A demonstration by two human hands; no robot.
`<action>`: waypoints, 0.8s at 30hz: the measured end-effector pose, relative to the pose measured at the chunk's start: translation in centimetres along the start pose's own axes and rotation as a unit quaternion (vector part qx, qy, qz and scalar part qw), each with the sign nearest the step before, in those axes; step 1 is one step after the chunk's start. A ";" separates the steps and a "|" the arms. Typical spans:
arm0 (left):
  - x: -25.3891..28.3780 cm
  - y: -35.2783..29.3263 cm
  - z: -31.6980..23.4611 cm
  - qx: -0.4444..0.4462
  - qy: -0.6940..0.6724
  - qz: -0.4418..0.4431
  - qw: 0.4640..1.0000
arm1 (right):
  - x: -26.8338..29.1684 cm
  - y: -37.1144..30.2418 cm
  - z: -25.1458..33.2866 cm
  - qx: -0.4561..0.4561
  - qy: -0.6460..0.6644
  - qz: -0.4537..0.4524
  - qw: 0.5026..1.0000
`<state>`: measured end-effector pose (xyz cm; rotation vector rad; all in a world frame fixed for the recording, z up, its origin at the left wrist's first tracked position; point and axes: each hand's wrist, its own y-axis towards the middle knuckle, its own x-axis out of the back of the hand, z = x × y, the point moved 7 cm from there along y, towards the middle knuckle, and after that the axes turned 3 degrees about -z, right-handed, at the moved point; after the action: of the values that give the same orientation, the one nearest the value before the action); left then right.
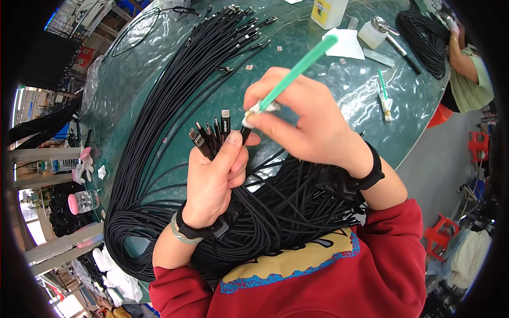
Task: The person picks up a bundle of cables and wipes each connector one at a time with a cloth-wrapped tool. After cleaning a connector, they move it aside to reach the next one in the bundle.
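The left hand (214, 169) grips a small fan of cable plugs (226, 126), and the right hand (313, 116) pinches a green stick (299, 71), its white cloth tip (253, 115) at one black plug near the left thumb. That plug seems partway through; which others are finished I cannot tell. Beyond, a long bundle of black cables (159, 111) lies on the desk (366, 93), its plug ends well apart from both hands.

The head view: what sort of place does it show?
Probably a factory workshop: a large bundle of black cables lies on the green table, and another person is beside a cable coil.
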<state>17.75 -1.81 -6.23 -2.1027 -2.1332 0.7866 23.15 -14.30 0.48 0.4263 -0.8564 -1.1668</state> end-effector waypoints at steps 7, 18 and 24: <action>0.0 -0.5 -0.2 -0.025 -0.012 0.003 1.000 | 5.1 -1.4 -2.9 -0.185 0.018 -0.047 0.981; -0.5 -2.8 -2.4 -0.093 -0.013 0.015 0.995 | 5.5 -8.5 -8.0 -0.359 -0.360 0.239 0.827; -1.1 -4.8 -3.3 -0.118 0.015 0.038 0.992 | 6.7 -4.9 -4.2 -0.301 -0.120 0.023 0.946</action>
<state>14.65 -1.58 -1.20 -2.3033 -2.2411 0.5256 24.25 -22.76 -3.11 -0.2408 -0.6649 -1.3832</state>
